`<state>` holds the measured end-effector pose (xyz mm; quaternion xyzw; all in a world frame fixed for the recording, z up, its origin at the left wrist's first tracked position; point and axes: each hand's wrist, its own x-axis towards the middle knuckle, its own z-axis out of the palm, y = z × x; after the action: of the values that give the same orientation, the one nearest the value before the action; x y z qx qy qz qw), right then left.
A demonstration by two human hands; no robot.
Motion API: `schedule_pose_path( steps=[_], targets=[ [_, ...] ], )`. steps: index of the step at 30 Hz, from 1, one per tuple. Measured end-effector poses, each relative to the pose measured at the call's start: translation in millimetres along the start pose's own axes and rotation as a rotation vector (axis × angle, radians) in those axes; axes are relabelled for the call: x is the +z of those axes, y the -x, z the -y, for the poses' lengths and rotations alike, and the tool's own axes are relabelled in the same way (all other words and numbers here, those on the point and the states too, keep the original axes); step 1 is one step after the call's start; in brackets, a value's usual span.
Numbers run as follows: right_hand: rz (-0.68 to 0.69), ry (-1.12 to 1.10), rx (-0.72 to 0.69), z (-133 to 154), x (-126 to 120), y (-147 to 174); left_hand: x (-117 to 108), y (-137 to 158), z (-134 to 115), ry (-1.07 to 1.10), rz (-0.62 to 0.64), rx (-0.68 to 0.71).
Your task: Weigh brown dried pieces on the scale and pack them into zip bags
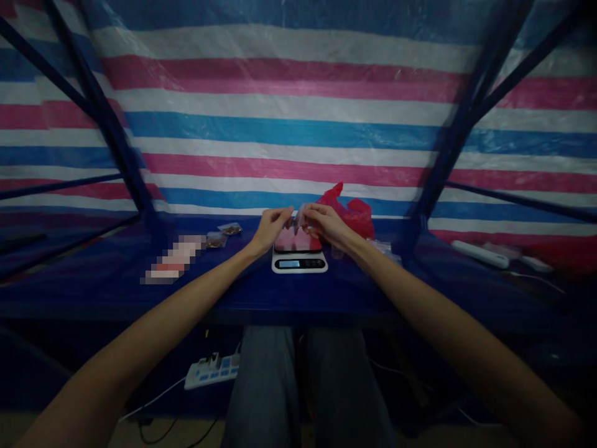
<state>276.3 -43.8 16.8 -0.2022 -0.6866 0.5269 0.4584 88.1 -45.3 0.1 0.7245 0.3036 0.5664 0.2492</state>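
Over a small kitchen scale (300, 262), both hands are close together. My right hand (325, 222) pinches a small clear plastic bag (301, 218). Just left of the bag, the fingertips of my left hand (274, 226) are pressed together. Small dark bits show by those fingertips, too blurred to name, and I cannot tell what the left fingers hold. The scale has a white body, a lit display and a reddish top plate, partly covered by the hands. A crumpled red plastic bag (352, 214) lies behind my right hand.
Two small clear bags with brown contents (230, 229) lie at left on the blue table (242, 302), near a pixelated patch. Clear plastic (382, 247) lies beyond my right wrist. A white elongated object (480, 254) is farther right. Below sits a power strip (212, 372). Blue frame posts flank the striped sheet.
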Motion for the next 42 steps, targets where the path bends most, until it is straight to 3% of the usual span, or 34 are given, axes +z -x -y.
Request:
schedule_pose_path(
  steps=[7,11,15,19,26,42],
  targets=[
    [0.152,0.131,-0.063,-0.2,6.0,-19.4,-10.5,-5.9,-7.1,0.002,0.157,-0.004],
    [0.092,0.158,-0.124,-9.7,8.0,-19.7,-18.6,-8.3,-4.0,-0.076,0.210,-0.019],
    [0.016,0.180,-0.116,-21.5,10.0,-13.3,-18.2,-4.3,-8.3,-0.284,0.258,0.052],
    [-0.020,0.242,-0.114,-25.5,8.7,-10.3,-17.8,-1.4,-16.0,-0.334,0.287,0.112],
    [0.009,0.250,-0.191,-19.7,4.9,-5.4,-16.4,1.1,-15.8,-0.397,0.244,0.173],
    [-0.040,0.309,-0.130,-28.8,10.5,-3.1,-11.9,7.9,0.9,-0.578,0.191,0.175]
  ],
)
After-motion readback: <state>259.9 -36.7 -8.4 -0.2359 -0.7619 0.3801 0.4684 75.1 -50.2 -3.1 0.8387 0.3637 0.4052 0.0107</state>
